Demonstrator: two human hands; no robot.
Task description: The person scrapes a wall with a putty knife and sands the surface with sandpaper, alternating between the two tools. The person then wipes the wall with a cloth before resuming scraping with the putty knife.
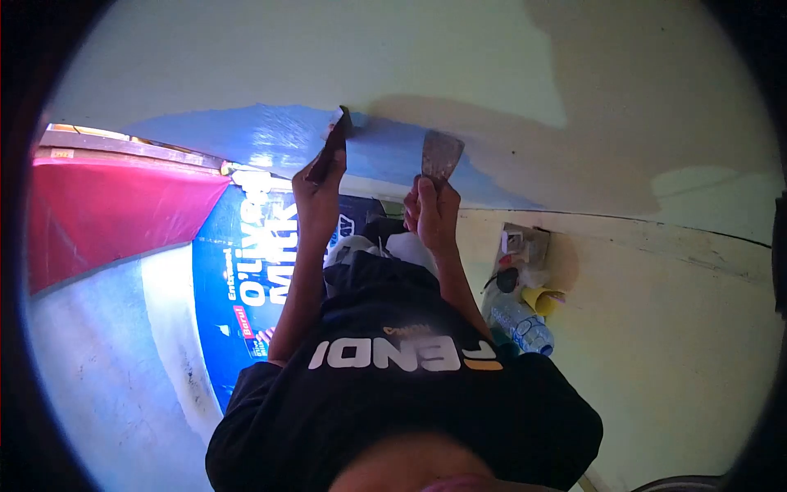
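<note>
Both hands [318, 195] [434, 211] grip flat tools [332, 148] [443, 154]; clear bottle [520, 325], contents unclear, beside yellow object [539, 300].

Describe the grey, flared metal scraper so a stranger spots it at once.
Start at the black, white-lettered T-shirt and follow the right arm to the right hand. From its fingers rises the grey, flared metal scraper, against the blue patch on the pale wall. Unlike the dark, flat tool in the left hand, seen nearly edge-on, it shows its broad, mottled face.

Red sheet [123, 209] beside brightly lit banner [225, 283]
</note>
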